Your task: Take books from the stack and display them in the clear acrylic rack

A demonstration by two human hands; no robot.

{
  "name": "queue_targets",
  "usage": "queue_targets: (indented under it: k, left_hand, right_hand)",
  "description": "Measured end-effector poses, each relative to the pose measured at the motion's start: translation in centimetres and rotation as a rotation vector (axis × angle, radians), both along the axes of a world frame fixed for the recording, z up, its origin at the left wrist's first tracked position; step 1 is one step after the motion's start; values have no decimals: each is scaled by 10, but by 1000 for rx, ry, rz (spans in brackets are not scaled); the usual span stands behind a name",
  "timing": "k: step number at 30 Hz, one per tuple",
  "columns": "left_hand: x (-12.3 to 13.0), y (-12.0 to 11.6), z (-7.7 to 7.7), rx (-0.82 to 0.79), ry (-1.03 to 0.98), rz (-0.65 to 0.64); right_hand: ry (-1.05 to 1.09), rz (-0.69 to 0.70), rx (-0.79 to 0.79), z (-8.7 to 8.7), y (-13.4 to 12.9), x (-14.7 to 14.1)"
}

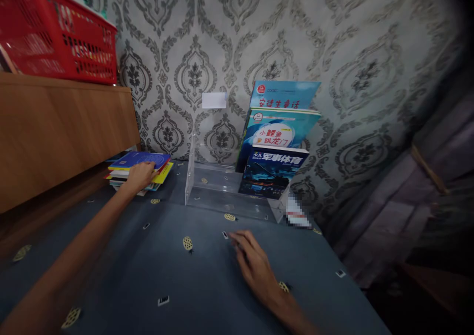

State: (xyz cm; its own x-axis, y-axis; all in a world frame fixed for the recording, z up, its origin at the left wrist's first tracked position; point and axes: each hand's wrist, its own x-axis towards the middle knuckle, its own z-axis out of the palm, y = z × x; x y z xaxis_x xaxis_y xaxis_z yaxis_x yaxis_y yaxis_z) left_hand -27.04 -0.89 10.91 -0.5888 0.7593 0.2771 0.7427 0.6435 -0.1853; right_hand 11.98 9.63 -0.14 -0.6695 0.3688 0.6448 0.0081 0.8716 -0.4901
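Blue book [133, 160]: it lies flat on top of a low, uneven stack of books [118, 182], at the far left of a table [129, 266] covered in dark blue cloth with small yellow pineapples. A yellow cover sticks out under its right side. The person's left hand [142, 174] reaches across and rests on the blue book, fingers together and bent over the cover towards its right side; whether they grip it cannot be told. The right hand [255, 266] is held low over the near middle of the table, fingers loosely curved and partly open, holding nothing.

To the right of the stack, well apart from it, stands a clear plastic rack [222, 199] with stepped tiers. Three upright books lean back at its right end: a dark book [274, 172] in front, a turquoise book [279, 125] behind it, and a light blue book [289, 94] at the back, all with Chinese titles. Just beside the rack's right corner is a pixelated white item [298, 214].

Beyond are grey damask wallpaper [237, 34] and a small white label [214, 100]. A red basket [74, 39] sits on a wooden cabinet [66, 128] at left; a greyish curtain [392, 226] hangs at right.
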Motion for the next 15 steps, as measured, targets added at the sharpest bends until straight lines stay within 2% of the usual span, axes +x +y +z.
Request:
queue_targets:
  k: [3, 9, 15]
  left_hand:
    - [5, -10, 3, 7, -16, -11]
    - [19, -35, 9, 22, -49, -53]
    - [52, -63, 1, 88, -83, -120]
  right_hand:
    - [-46, 48, -28, -8, -5, 1]
    - [-51, 42, -66, -7, -4, 3]
    - [-58, 62, -99, -5, -7, 4]
